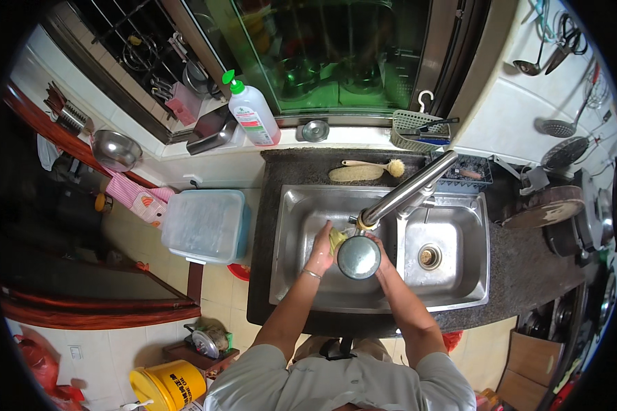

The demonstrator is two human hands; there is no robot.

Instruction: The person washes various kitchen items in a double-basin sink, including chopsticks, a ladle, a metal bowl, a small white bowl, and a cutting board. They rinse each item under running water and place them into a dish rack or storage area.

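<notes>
Under the tap (408, 190), a round grey-green dish-like piece (358, 257) with a darker rim is held over the left sink basin (303, 205). Its flat disc faces up; I cannot make out its exact kind. My left hand (323, 248) is closed on a crumpled yellow-green cloth (336, 239) at the left side of this piece. My right hand (381, 255) grips the opposite side, its fingers mostly hidden behind the rim. A band circles my left wrist. Whether water is running is hard to see.
A brush (395, 168) and a loofah (356, 174) lie behind the basin. The right basin (452, 270) has a drain strainer (429, 257). A pump bottle (255, 115) and a small metal bowl (315, 131) stand on the sill. Left of the counter is a lidded plastic box (204, 225).
</notes>
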